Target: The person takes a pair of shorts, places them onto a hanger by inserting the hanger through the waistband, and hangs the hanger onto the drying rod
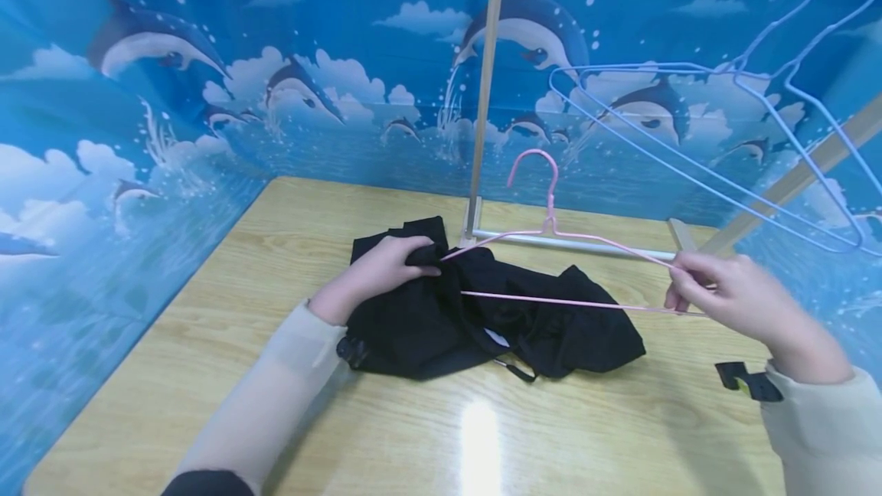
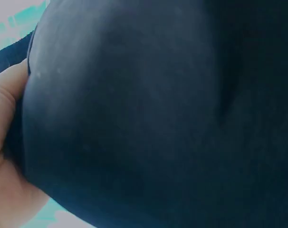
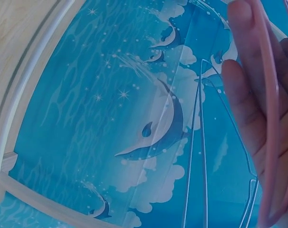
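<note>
Black garment [image 1: 413, 335] and pink hanger [image 1: 551, 233] above a wood-grain surface [image 1: 586, 435]. The garment lies bunched on the surface; the hanger's left end is hidden in its folds, its hook upright. The left hand [image 1: 386, 266] grips the fabric, fingers curled over a fold beside the hanger's arm. The right hand [image 1: 737, 297] has its fingers bent around the hanger's right end. Behind, blue hangers [image 1: 739, 66] hang from a rack [image 1: 485, 98] before a dolphin-print backdrop [image 1: 310, 144].
</note>
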`<state>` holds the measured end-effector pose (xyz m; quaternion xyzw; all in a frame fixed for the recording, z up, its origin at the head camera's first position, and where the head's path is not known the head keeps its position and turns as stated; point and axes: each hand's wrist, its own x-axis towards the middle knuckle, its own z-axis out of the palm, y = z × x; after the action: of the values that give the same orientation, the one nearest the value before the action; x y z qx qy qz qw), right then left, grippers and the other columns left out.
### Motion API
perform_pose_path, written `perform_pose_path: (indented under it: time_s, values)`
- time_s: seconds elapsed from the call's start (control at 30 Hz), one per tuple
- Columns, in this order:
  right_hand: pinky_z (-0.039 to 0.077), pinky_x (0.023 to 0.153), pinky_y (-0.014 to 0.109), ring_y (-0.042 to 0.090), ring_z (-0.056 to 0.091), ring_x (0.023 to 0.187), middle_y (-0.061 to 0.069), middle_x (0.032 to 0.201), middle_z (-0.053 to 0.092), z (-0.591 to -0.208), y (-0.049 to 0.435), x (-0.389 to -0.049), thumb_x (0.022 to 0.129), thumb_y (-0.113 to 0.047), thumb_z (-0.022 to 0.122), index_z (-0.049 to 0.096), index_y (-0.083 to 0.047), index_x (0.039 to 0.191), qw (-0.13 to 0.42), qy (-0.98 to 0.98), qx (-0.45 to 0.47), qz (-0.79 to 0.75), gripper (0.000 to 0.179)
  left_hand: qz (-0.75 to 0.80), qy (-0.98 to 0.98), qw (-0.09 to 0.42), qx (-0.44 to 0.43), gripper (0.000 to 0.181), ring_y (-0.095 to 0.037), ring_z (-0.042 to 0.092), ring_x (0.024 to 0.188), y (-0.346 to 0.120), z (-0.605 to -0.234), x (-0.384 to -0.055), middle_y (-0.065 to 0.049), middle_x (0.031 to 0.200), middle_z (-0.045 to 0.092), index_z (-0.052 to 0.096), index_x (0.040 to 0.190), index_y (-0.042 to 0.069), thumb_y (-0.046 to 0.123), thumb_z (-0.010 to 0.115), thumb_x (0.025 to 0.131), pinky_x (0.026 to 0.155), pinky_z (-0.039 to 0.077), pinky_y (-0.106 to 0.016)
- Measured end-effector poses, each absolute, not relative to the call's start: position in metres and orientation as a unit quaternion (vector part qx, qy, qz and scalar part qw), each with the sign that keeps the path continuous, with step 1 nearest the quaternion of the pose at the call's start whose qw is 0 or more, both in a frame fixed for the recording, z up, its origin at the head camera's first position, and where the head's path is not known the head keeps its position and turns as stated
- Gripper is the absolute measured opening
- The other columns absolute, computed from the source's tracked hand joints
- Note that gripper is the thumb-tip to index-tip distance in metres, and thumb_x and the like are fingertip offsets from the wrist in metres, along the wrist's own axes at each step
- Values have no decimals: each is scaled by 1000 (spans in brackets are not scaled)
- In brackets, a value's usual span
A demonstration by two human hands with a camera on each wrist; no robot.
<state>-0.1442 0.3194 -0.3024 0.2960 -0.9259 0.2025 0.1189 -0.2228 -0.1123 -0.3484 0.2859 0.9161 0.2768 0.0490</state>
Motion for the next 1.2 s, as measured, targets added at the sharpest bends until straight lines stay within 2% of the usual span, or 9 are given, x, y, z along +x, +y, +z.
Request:
perform_pose_path:
  time_s: [0.33,0.53,0.63,0.9,1.2]
  values:
    - [41,53,13,-5,54,57,-20,65,61,-308,312,-142,93,0,58,59,-23,78,130,-918,301,225,28,262,920,41,289,20,-16,65,90,-100,-336,-222,-1,98,69,66,106,14,28,66,92,81,51,-36]
    - [42,52,11,-7,53,56,-21,66,61,-312,302,-145,91,2,59,59,-23,77,143,-910,315,229,29,272,920,47,279,19,-17,62,86,-94,-331,-221,-1,92,67,65,104,13,29,65,93,79,50,-37]
    - [44,55,11,-6,55,58,-21,67,61,-315,297,-146,92,0,58,60,-23,78,131,-912,313,232,28,283,917,49,278,19,-17,61,84,-90,-329,-220,-2,91,66,65,103,12,29,66,92,79,50,-37]
    - [39,49,15,-9,51,55,-25,66,59,-325,274,-151,95,-6,58,59,-25,78,119,-917,322,201,25,287,899,49,328,29,-18,65,106,-74,-322,-215,-3,111,70,65,119,15,26,65,92,96,51,-37]
    - [36,48,12,-13,43,51,-21,61,58,-334,262,-154,87,1,61,59,-23,75,156,-910,321,212,28,296,894,42,334,28,-16,65,109,-67,-322,-216,0,112,70,66,118,16,27,66,92,100,49,-37]
